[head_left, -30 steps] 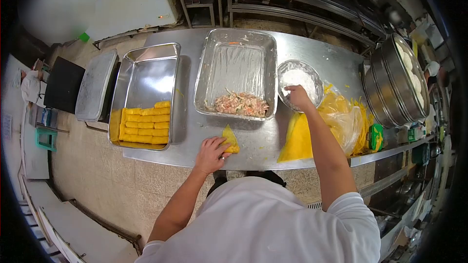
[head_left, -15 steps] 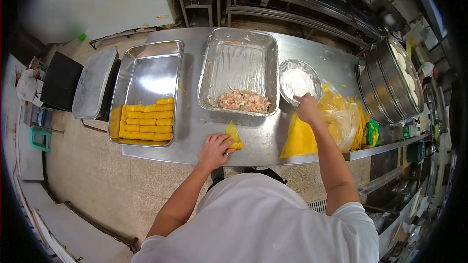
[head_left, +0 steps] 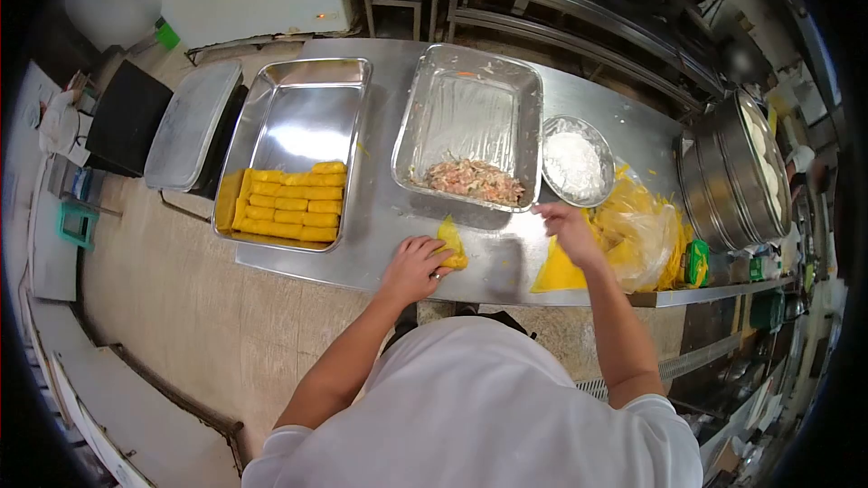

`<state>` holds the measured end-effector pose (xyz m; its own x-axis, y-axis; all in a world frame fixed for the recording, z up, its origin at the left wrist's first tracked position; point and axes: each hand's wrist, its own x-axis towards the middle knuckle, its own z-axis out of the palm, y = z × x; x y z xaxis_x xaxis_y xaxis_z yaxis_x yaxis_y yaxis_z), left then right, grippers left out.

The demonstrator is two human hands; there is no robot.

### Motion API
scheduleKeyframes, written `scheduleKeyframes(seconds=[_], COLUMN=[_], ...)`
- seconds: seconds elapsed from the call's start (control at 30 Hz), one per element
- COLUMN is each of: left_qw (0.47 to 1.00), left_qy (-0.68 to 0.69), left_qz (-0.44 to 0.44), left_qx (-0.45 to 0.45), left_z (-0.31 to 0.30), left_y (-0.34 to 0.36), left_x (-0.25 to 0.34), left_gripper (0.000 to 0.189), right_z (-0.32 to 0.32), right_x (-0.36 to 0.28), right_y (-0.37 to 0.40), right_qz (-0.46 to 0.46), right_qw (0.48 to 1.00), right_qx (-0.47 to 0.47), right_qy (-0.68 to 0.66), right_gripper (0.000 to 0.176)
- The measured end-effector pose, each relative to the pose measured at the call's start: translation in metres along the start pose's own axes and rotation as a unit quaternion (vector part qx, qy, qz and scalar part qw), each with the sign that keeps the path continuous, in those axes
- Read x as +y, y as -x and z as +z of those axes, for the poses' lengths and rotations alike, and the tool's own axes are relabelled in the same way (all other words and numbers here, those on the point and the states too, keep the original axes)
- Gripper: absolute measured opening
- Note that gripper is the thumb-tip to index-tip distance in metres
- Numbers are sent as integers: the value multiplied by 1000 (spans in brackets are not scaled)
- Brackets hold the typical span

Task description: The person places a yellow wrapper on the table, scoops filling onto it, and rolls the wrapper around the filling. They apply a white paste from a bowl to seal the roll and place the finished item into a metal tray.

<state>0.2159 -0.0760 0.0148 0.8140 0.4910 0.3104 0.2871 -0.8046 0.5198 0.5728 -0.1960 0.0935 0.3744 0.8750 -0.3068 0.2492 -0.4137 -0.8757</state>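
My Left Hand (head_left: pixel 414 269) Held Down a Yellow Wrapper (head_left: pixel 451 237) as My Right Hand (head_left: pixel 571 229) Was Over the Desk (head_left: pixel 502 258)

My left hand was closed down on the yellow wrapper near the front edge of the desk, its fingers bent over the piece and a ring on one of them. The wrapper lay partly folded, with a pointed corner sticking up past my fingertips, away from me.

My right hand was partly open, its fingers reaching toward the near right corner of the deep tray (head_left: pixel 468 113). I saw nothing in its grasp, and I could not tell whether its fingertips touched the rim. Just beyond it stood the bowl (head_left: pixel 612 165) of white powder (head_left: pixel 572 161), and beside it, on the near side, lay yellow sheets (head_left: pixel 559 271) next to a clear plastic bag (head_left: pixel 649 246).

The meat mixture (head_left: pixel 475 181) sat heaped at the near end of the deep tray. Off to my left, the shallower tray (head_left: pixel 310 108) held yellow rolls (head_left: pixel 291 205) packed in rows at its near end. A round metal steamer (head_left: pixel 719 181) stood at the far right, with a green packet (head_left: pixel 696 262) near its base.
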Motion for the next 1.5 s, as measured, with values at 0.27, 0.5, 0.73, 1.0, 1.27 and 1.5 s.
scheduleKeyframes(seconds=[0.27, 0.5, 0.73, 1.0, 1.27, 1.5], left_qw=[1000, 1000, 1000, 1000, 1000, 999], left_qy=[-4, -1, -11, -12, 14, 25], left_qz=[7, 10, 0, 9, 0, -8], left_qx=[-1, 13, -1, 0, 4, -23], left_z=[-6, 0, -1, 2, 0, -1], left_y=[-1, 2, 1, 1, 1, -2], left_x=[2, -2, -1, -3, 0, -2], left_gripper=[38, 39, 40, 41, 41, 35], right_z=[131, 137, 132, 123, 114, 131], right_x=[-22, -13, -17, -13, -3, -3], right_y=[6, -31, -6, -9, 6, 34], right_qz=[-284, -257, -326, -300, -267, -304], right_qw=[842, 785, 767, 807, 877, 924], right_qx=[-110, -79, -132, -191, -152, -53], right_qy=[446, 559, 537, 471, 371, 226], right_gripper=[61, 72, 67, 62, 57, 44])
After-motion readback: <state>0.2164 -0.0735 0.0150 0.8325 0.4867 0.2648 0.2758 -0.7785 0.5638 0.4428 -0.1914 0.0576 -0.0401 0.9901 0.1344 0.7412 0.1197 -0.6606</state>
